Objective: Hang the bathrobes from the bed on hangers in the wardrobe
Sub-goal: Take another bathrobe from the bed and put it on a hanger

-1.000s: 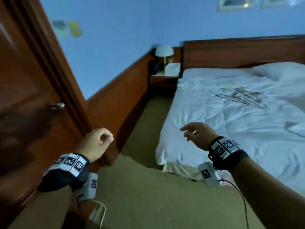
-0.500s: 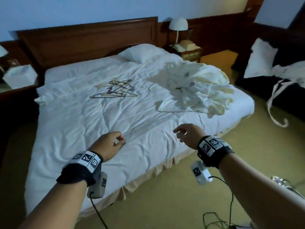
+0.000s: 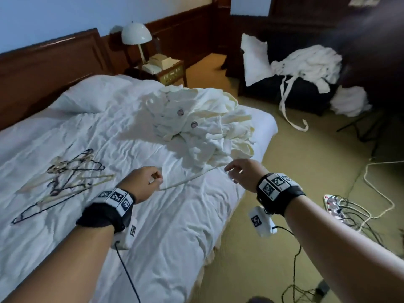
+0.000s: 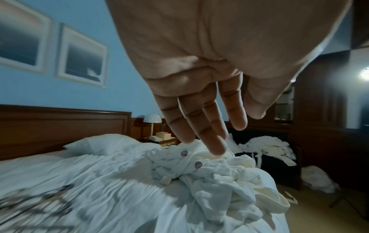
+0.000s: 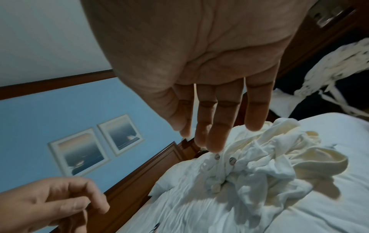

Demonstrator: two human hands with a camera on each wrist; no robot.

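Note:
A heap of white and cream bathrobes [image 3: 201, 123] lies crumpled on the right half of the bed [image 3: 87, 132], also in the left wrist view [image 4: 215, 178] and the right wrist view [image 5: 265, 164]. A pile of wire and wooden hangers [image 3: 63, 176] lies on the sheet at the left. My left hand [image 3: 144, 182] hovers over the sheet between the hangers and the robes, fingers loosely curled, holding nothing. My right hand [image 3: 242, 171] hovers near the front edge of the heap, fingers relaxed and spread [image 5: 211, 134]. A cream belt [image 3: 188, 180] runs across the sheet between both hands.
A bedside table with a white lamp [image 3: 136, 36] stands past the pillow [image 3: 96, 95]. A dark armchair [image 3: 290, 88] at the right carries more white laundry [image 3: 306, 62] and a cushion. Cables [image 3: 354, 215] trail over the carpet beside the bed's right edge.
The view has swung from the wooden door and the bed's left side to the right, onto the bathrobe heap. Both hands have moved forward over the bed, nearer the robes.

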